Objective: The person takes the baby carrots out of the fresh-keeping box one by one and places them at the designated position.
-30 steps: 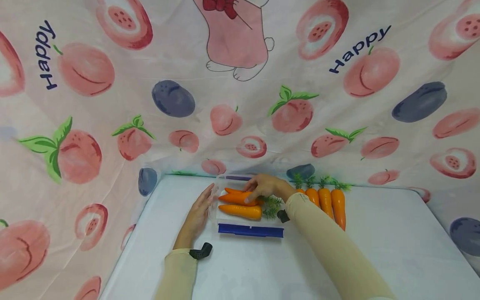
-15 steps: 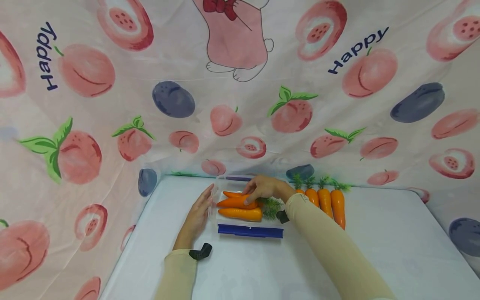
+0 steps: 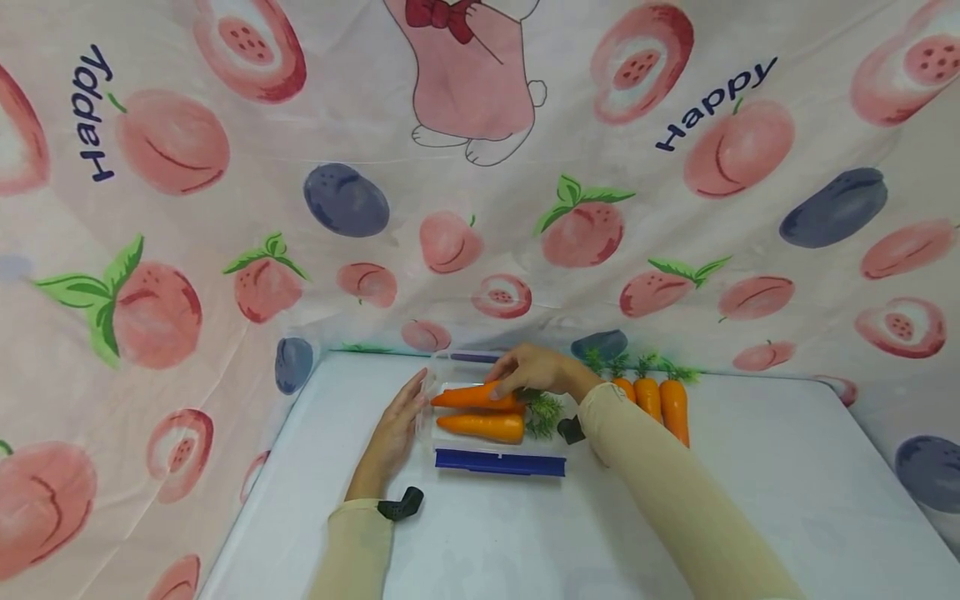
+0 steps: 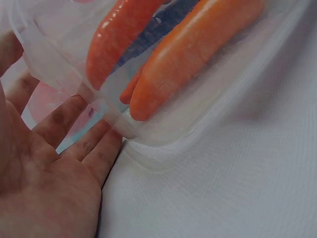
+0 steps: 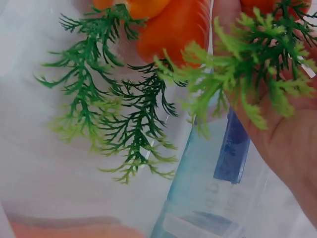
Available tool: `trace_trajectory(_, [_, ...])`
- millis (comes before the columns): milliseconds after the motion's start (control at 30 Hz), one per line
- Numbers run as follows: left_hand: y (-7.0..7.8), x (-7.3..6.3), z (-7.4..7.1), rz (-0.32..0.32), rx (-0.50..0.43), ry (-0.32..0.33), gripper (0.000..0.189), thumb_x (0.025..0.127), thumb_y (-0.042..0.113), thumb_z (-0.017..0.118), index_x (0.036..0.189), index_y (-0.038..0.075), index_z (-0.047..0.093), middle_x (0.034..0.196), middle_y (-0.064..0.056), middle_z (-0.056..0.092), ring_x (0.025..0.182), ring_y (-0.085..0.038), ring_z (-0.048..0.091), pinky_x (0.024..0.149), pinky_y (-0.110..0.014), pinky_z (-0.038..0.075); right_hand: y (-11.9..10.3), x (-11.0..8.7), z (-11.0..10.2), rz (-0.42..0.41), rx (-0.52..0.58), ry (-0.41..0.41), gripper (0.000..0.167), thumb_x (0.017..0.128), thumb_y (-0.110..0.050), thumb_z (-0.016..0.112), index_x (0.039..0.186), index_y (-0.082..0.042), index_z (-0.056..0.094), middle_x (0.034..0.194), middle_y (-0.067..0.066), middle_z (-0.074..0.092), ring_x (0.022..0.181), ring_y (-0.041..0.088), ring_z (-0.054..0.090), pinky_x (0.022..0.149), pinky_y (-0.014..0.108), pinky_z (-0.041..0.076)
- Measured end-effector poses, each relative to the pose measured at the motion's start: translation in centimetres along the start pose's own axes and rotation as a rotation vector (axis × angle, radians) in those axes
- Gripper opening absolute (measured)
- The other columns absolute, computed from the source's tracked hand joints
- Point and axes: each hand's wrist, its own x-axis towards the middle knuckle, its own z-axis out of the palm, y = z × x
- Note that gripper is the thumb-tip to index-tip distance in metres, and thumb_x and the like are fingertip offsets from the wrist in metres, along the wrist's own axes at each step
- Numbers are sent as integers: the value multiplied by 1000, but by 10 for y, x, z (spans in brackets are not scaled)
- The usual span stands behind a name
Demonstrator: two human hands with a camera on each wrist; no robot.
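Observation:
My right hand (image 3: 536,371) grips an orange carrot (image 3: 468,397) over a clear plastic box. Its feathery green top (image 5: 247,64) hangs in front of the palm in the right wrist view. A yellower carrot (image 3: 482,427) lies in the box nearer to me, its leaves (image 3: 543,414) toward the right. In the left wrist view, the raised carrot (image 4: 119,39) is apart from a carrot (image 4: 193,54) lower in the box, beside which a small orange tip shows. My left hand (image 3: 393,433), fingers extended, touches the left wall of the clear box (image 4: 163,139).
Several carrots (image 3: 673,410) with green tops lie in a row to the right, partly behind my right sleeve. A blue flap (image 3: 500,462) runs along the box's near side, with another blue strip (image 3: 474,357) at the far side. Fruit-printed cloth (image 3: 450,192) rises behind the white table (image 3: 480,542).
The held carrot has moved slightly away from the near carrot and now covers the one behind it. My right hand has shifted a little right and back. My left hand stays put.

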Motion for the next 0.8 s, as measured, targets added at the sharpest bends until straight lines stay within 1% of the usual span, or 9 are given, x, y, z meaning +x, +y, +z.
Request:
trace_trajectory(67, [-1,1,-1,-3,7,1,52,108,36,49,158,30,38,171,-1,21,159,-27,16,130,-52,6,0,-1,-1,1,16,8,36,84,-22,84,117,-10,75,111,6,74,95,21,66,84,36,61])
trace_trajectory(200, [-1,1,-1,-13,27,8,51,108,37,49,158,32,39,170,1,23,159,-24,15,130,-52,8,-3,-6,-4,17,59,12,36,85,-21,83,118,-10,73,113,7,72,95,23,66,84,38,62])
trace_trajectory(367, [0,1,-1,1,21,0,50,109,33,47,158,30,38,170,0,23,159,-23,14,130,-51,7,-5,-11,-8,24,87,11,39,85,-23,83,120,-10,72,114,9,71,93,23,65,84,42,62])
trace_trajectory(533, [0,1,-2,15,2,-3,52,109,31,47,159,26,37,170,-3,22,159,-25,13,130,-50,8,-5,-17,-13,25,109,10,42,85,-25,84,122,-11,70,117,9,69,98,24,65,87,44,62])
trace_trajectory(667, [0,1,-1,19,-3,-7,52,109,27,45,160,22,35,171,-6,19,160,-27,11,130,-51,8,-2,-23,-18,19,132,20,42,86,-24,83,123,-9,68,118,10,68,99,26,66,90,48,61])
trace_trajectory(800, [0,1,0,8,-5,-6,51,110,26,45,160,24,36,171,-5,20,160,-25,12,130,-50,10,3,-31,-25,11,163,28,42,88,-21,81,125,-6,66,117,12,66,100,27,65,93,54,59])
